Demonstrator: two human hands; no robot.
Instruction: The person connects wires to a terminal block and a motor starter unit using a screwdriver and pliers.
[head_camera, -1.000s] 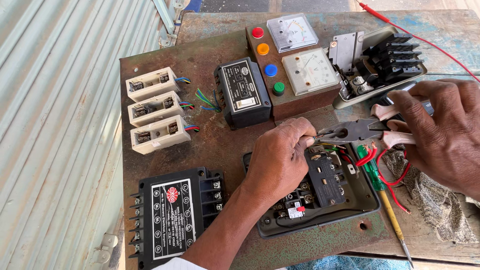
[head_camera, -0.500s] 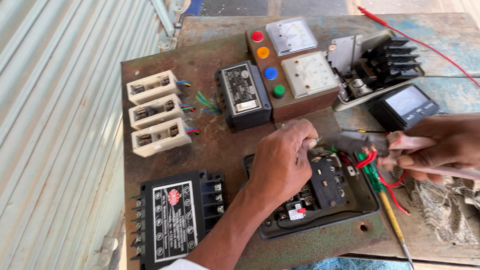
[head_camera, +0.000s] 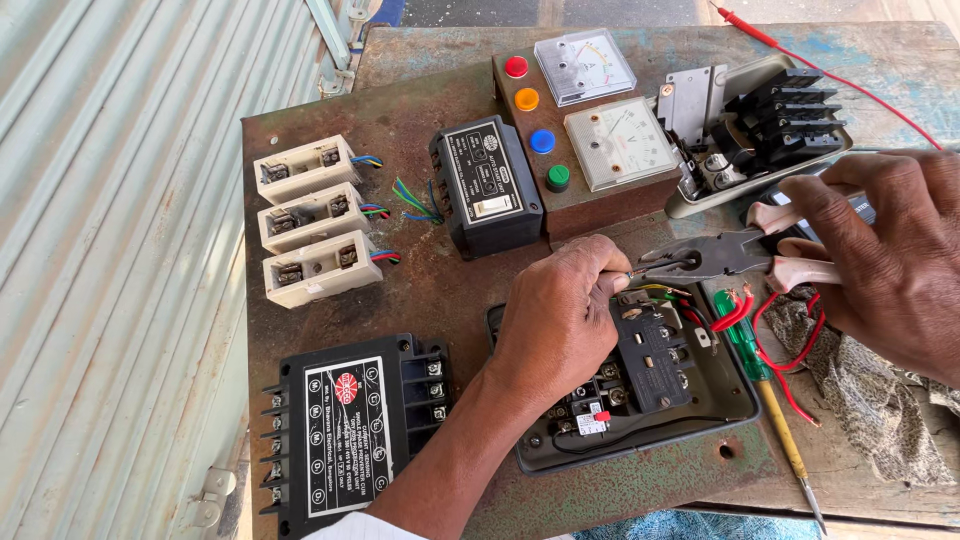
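My left hand (head_camera: 560, 320) rests on the open grey switch box (head_camera: 700, 420) and pinches a thin wire end at its fingertips. My right hand (head_camera: 890, 255) grips pink-handled pliers (head_camera: 720, 255), whose jaws point left and meet that wire beside my left fingers. Red, green and yellow wires (head_camera: 740, 310) loop out of the box under the pliers. A black contact block (head_camera: 650, 355) sits inside the box.
On the rusty metal board (head_camera: 420, 300) are three white fuse holders (head_camera: 305, 220), a black relay (head_camera: 490, 195), a black terminal unit (head_camera: 350, 430), coloured push buttons (head_camera: 535, 120) and two meters (head_camera: 620, 145). A green-handled screwdriver (head_camera: 770, 400) and a rag (head_camera: 870, 400) lie to the right.
My right hand has come back up over the pliers' handles, covering the dark meter, and the jaws have closed in on the wire at my left fingertips.
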